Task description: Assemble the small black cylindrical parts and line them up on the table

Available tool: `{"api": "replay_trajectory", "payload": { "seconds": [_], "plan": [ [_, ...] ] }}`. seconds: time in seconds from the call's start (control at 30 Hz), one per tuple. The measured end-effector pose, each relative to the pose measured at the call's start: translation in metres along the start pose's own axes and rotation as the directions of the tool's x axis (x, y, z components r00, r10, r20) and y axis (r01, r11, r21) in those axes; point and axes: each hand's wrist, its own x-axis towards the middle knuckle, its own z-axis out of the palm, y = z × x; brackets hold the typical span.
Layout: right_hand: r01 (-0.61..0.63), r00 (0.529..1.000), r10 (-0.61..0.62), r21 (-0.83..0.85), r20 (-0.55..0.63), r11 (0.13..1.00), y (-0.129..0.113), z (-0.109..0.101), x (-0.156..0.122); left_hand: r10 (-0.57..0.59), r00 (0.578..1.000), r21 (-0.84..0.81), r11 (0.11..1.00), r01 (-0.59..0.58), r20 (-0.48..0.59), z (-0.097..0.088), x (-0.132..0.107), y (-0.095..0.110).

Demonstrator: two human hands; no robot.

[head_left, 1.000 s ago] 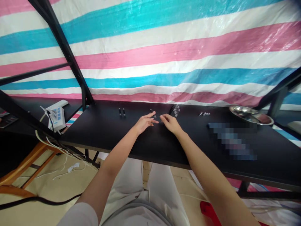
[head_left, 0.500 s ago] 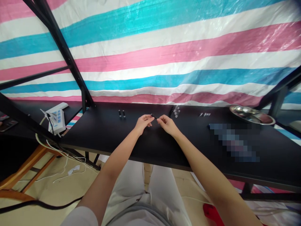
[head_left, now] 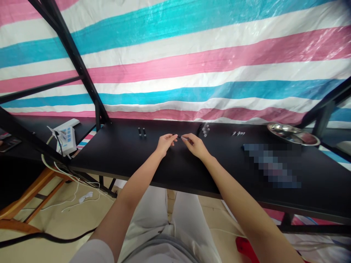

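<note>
My left hand (head_left: 165,144) and my right hand (head_left: 196,145) meet over the middle of the black table, fingertips almost touching. Between them is a small dark tube-like piece (head_left: 179,137), pinched at its left end by my left fingers. My right fingers are closed at its other end, where a small pale or clear part shows; its exact form is too small to tell. Two small black cylinders with pale ends (head_left: 142,132) lie side by side to the left of my hands. Several small clear tubes (head_left: 205,129) are grouped behind my right hand, beside something dark.
A few tiny clear pieces (head_left: 239,133) lie farther right, then a shiny metal tray (head_left: 293,140). A blurred bluish item (head_left: 271,166) lies at front right. A white power strip (head_left: 67,140) with cables is beyond the left frame post (head_left: 78,62). A striped sheet (head_left: 192,69) hangs behind.
My right fingers have come closer to my left ones and now meet the dark piece's right end, with a pale part showing there. The items on the table have not moved.
</note>
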Motion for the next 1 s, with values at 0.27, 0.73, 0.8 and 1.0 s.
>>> {"api": "replay_trajectory", "payload": {
  "seconds": [0.27,0.73,0.8,1.0],
  "plan": [
    [0.028,0.999,-0.027,-0.035,0.041,0.999,-0.003,0.001,-0.002,0.065,0.996,0.038,0.997,-0.063,-0.055,0.002,-0.002,0.001],
    [-0.235,0.970,0.242,-0.299,-0.014,0.925,0.039,-0.016,0.001,0.141,0.975,0.089,0.988,-0.128,-0.170,-0.002,0.002,0.001],
    [-0.325,0.941,0.337,-0.283,-0.005,0.902,0.052,-0.027,-0.001,0.159,0.977,0.130,0.981,-0.141,-0.140,-0.001,0.001,0.000],
    [-0.507,0.862,0.474,-0.319,-0.180,0.801,0.071,-0.051,-0.003,0.203,0.979,0.253,0.949,-0.190,-0.025,0.000,-0.001,-0.002]
  ]
}}
